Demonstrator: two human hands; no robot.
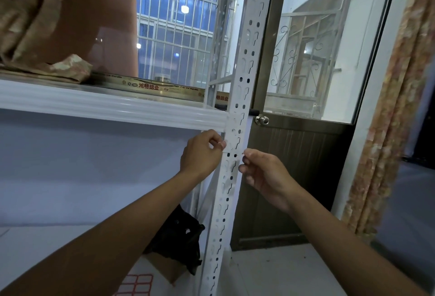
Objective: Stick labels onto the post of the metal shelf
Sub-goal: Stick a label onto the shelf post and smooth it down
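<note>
Head view: left grip [202, 152] and right grip [263, 173] each pinching one label [231, 153] end, flanking shelf post [251, 43]; above-left, wrapped strip [146, 87] printed "鸿明铝业".

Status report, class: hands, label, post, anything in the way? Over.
Left hand and right hand each pinch one end of the label. Label stretched across the post, just under the shelf edge. Nothing seen in the way.

Pinching a thin label [239, 153] edge-on across the white perforated post [244, 64] just below the shelf board [106, 104], left hand [202, 152] on one end, right hand [266, 173] on the other; behind, a glazed door [294, 178] with round knob [262, 120].
</note>
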